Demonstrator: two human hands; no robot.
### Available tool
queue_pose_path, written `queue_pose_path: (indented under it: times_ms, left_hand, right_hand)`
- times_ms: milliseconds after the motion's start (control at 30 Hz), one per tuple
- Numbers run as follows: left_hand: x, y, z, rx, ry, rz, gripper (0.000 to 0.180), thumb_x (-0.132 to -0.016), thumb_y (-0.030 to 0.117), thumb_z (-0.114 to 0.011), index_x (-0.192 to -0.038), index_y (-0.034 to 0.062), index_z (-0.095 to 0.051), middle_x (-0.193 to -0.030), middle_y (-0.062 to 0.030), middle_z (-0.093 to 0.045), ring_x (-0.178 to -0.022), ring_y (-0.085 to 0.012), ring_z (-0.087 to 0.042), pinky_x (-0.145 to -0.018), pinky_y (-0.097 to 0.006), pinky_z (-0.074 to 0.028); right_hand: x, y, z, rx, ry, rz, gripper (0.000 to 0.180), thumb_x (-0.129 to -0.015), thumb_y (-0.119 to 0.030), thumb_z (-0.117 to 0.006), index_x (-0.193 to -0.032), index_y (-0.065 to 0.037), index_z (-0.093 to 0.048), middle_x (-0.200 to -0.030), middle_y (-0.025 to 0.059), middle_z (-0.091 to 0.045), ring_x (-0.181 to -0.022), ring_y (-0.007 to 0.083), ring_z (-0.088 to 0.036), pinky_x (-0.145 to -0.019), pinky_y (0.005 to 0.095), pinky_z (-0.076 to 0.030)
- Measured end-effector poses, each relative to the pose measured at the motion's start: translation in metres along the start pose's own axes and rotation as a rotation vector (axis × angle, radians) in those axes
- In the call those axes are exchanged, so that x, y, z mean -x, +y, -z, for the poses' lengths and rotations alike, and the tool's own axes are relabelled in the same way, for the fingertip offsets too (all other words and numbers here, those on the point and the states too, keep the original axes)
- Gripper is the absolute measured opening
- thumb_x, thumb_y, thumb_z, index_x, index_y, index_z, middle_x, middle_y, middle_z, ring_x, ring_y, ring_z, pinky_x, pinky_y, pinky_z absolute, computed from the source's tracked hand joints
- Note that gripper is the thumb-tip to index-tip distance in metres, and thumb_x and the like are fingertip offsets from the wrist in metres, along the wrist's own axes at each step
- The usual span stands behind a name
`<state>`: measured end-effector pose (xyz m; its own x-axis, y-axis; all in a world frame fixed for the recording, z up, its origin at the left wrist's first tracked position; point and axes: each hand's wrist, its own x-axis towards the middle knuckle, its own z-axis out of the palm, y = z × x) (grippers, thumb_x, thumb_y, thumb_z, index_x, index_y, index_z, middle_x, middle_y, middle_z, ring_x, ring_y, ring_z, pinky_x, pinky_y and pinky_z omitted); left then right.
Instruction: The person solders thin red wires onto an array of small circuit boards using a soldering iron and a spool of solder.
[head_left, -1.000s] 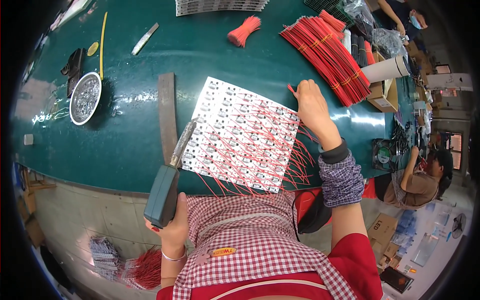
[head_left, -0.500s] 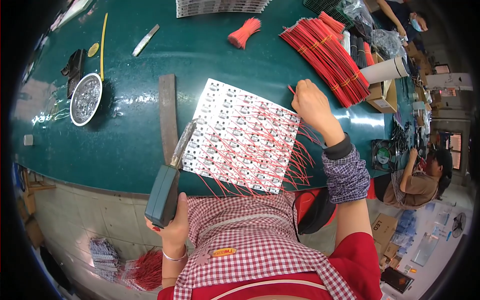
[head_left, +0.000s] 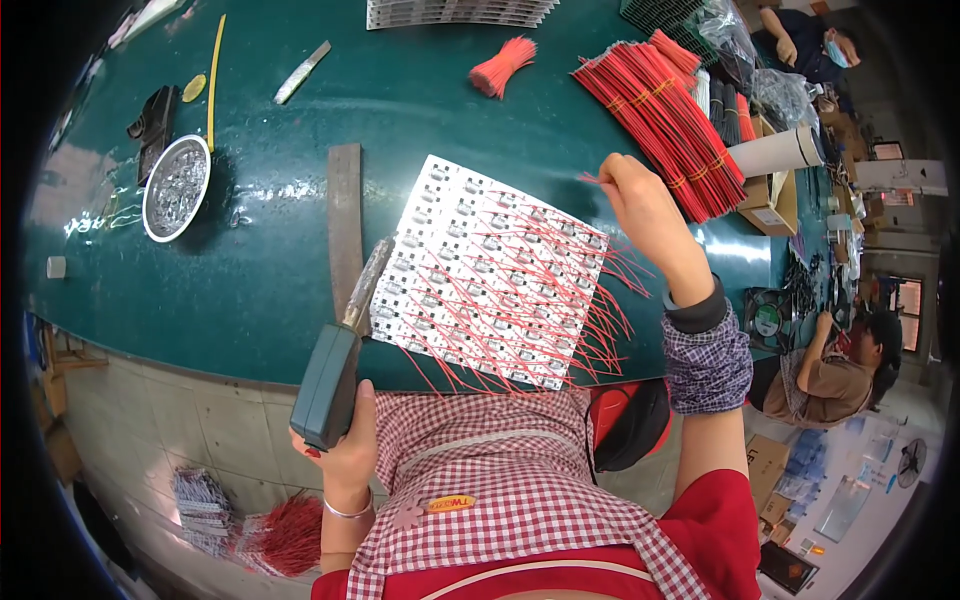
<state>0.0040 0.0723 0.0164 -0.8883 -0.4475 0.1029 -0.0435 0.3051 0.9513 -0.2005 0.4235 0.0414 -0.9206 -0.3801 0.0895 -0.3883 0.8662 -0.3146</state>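
My left hand (head_left: 345, 455) is wrapped round the handle of a green soldering gun (head_left: 328, 385). Its long metal tip points away from me, beside the left edge of a white circuit board panel (head_left: 425, 235). Rows of small dark components cover the panel, and many thin red wires run across it and hang past its right and near edges. Beyond the panel's far right corner, my right hand (head_left: 645, 215) is raised with the fingertips pinched on a short red wire (head_left: 590, 178), whose end sticks out to the left.
A dark flat bar (head_left: 345, 220) lies left of the panel. Farther left stands a white-rimmed bowl (head_left: 150, 212). Bundles of red wire (head_left: 650, 120) lie at the far right, near a white tube (head_left: 770, 153). A small red bundle (head_left: 503, 68) lies farther back. Two other people sit at the right.
My right hand has shifted slightly right, with its wrist turned and the red wire still pinched. The whole view has moved a little. My left hand keeps the soldering gun almost in place.
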Motion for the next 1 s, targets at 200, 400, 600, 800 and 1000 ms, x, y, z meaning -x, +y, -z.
queue_pose_path:
  times_ms: [200,400,600,800,1000]
  left_hand:
    - [0.002,-0.005,0.0,0.022,0.028,0.01,0.022,-0.082,0.0,-0.08,-0.101,-0.0075,-0.071,-0.09,-0.0089,-0.074,-0.074,-0.0123,-0.066,-0.065,-0.027,-0.052]
    - [0.0,0.001,-0.001,0.013,0.009,0.017,0.022,-0.082,0.001,-0.08,-0.1,-0.0066,-0.072,-0.09,-0.008,-0.074,-0.074,-0.0113,-0.066,-0.065,-0.026,-0.052]
    - [-0.003,0.003,0.0,0.014,-0.007,0.006,0.023,-0.081,0.0,-0.081,-0.101,-0.0065,-0.072,-0.09,-0.0076,-0.074,-0.075,-0.0103,-0.066,-0.066,-0.026,-0.053]
    - [-0.006,0.002,0.002,0.017,-0.037,0.049,0.024,-0.08,-0.001,-0.079,-0.102,-0.0069,-0.072,-0.091,-0.009,-0.074,-0.076,-0.0121,-0.067,-0.068,-0.027,-0.054]
    - [-0.01,0.006,0.001,-0.02,-0.106,0.023,0.024,-0.078,-0.006,-0.077,-0.101,-0.0079,-0.071,-0.095,-0.0137,-0.073,-0.079,-0.0179,-0.069,-0.07,-0.029,-0.054]
  right_hand:
    - [-0.011,-0.017,0.01,0.36,-0.083,0.113,0.01,-0.081,0.002,-0.064,-0.09,0.002,-0.061,-0.09,0.0173,-0.057,-0.083,0.0376,-0.062,-0.072,0.0446,-0.052]
    - [-0.025,-0.023,-0.006,0.69,-0.156,0.264,0.008,-0.079,-0.001,-0.062,-0.086,-0.004,-0.063,-0.091,0.0095,-0.058,-0.09,0.0258,-0.064,-0.072,0.0359,-0.057]
    - [-0.021,-0.038,-0.004,0.573,-0.104,0.189,0.01,-0.079,0.0,-0.062,-0.088,-0.004,-0.062,-0.09,0.0103,-0.057,-0.09,0.0279,-0.063,-0.073,0.0373,-0.055]
    - [0.0,-0.106,-0.035,-0.161,0.244,0.238,0.017,-0.079,0.004,-0.069,-0.093,-0.005,-0.07,-0.085,0.0086,-0.062,-0.08,0.0276,-0.064,-0.066,0.0396,-0.052]
    - [0.006,-0.129,-0.079,-0.322,0.277,0.208,0.025,-0.078,0.007,-0.073,-0.099,-0.006,-0.074,-0.086,0.0073,-0.066,-0.075,0.0258,-0.064,-0.066,0.0369,-0.052]
